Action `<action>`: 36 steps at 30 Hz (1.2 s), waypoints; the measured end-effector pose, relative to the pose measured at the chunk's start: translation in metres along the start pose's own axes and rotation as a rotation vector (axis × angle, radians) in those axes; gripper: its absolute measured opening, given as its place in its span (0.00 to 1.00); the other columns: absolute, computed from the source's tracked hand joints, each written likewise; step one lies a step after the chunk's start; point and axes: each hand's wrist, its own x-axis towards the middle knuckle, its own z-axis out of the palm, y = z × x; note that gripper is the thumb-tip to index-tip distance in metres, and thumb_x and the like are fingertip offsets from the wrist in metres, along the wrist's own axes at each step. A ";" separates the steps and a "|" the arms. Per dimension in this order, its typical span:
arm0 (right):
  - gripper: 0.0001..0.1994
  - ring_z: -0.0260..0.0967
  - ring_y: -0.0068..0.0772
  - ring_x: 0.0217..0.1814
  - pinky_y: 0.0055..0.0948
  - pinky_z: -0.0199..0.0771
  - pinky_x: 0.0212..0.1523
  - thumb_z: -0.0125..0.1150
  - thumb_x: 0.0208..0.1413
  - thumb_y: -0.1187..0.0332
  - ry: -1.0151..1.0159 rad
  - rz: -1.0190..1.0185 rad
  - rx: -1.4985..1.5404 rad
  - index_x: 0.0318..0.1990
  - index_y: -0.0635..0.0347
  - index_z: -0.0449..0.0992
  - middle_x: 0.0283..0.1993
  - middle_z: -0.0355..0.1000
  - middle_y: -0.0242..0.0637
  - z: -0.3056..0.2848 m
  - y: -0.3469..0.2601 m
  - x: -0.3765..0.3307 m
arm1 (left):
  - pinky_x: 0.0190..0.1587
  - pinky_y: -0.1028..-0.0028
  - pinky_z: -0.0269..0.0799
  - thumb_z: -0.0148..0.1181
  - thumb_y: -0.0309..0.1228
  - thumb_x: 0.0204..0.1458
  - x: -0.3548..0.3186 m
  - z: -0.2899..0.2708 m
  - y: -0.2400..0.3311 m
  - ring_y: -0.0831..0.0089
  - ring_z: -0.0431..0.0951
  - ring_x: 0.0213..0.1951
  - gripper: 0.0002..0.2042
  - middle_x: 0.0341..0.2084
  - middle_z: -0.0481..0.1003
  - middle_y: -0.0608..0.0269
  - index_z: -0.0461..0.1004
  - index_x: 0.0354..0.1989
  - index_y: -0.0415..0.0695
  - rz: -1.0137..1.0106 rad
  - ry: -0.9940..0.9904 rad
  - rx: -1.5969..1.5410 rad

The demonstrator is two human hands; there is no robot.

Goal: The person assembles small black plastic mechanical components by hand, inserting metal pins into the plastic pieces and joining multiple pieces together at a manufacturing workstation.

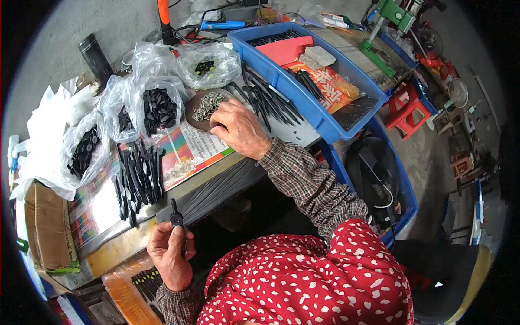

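Two hands: we work with our left hand (171, 254) on the near side of the bowl (198, 125) and our right hand (242, 129) at its right rim.
Left fingers: pinched narrow, thumb pressing; they hold one black part (176, 219), well apart from the bowl, its slim end pointing away from us.
Right fingers: curled and close together over the bowl's right side; their tips are hidden, so we cannot tell whether they grip anything.
Small screws: heaped in the bowl (207, 105), just beside our right fingertips.
Step in hand: by our judgement, picking a screw for the black part.
Next move: we think it calls for a fine pinch on a single screw, with the black part held steady.
Black strips: a loose pile (140, 176) to the left of the bowl and nearer us.
Long black pieces: spread (265, 102) just right of the bowl.
Plastic bags: one (187, 78) just beyond the bowl, others to its left, with dark pieces inside.
Blue tray: farther right of the bowl (326, 128).
Worktop: bare (294, 134) to the bowl's right, beneath a colourful printed sheet (181, 145) around the bowl.
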 end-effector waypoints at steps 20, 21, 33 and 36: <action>0.06 0.70 0.37 0.28 0.31 0.68 0.30 0.61 0.47 0.75 -0.033 0.051 0.495 0.32 0.66 0.72 0.28 0.71 0.40 -0.019 -0.075 -0.033 | 0.13 0.83 0.53 0.55 0.27 0.55 0.000 0.007 0.000 0.82 0.61 0.12 0.03 0.20 0.72 0.61 0.68 0.35 0.43 -0.025 -0.034 0.015; 0.06 0.70 0.41 0.30 0.33 0.69 0.32 0.60 0.47 0.74 -0.086 0.089 0.542 0.32 0.65 0.72 0.28 0.71 0.42 -0.015 -0.082 -0.033 | 0.13 0.83 0.54 0.54 0.27 0.55 -0.001 0.006 0.003 0.81 0.62 0.12 0.03 0.19 0.72 0.62 0.68 0.34 0.43 -0.036 -0.023 0.020; 0.03 0.70 0.22 0.27 0.19 0.70 0.28 0.59 0.48 0.81 -0.203 0.251 0.778 0.31 0.69 0.73 0.29 0.71 0.36 -0.016 -0.127 -0.050 | 0.17 0.85 0.55 0.56 0.25 0.55 -0.003 0.001 0.000 0.86 0.65 0.18 0.05 0.23 0.74 0.63 0.69 0.37 0.39 -0.122 -0.112 -0.200; 0.03 0.70 0.22 0.27 0.18 0.69 0.27 0.58 0.48 0.82 -0.194 0.220 0.826 0.31 0.69 0.73 0.29 0.71 0.36 -0.013 -0.135 -0.053 | 0.17 0.85 0.56 0.56 0.25 0.54 -0.008 -0.001 -0.003 0.86 0.65 0.18 0.05 0.23 0.74 0.65 0.70 0.37 0.39 -0.105 -0.149 -0.239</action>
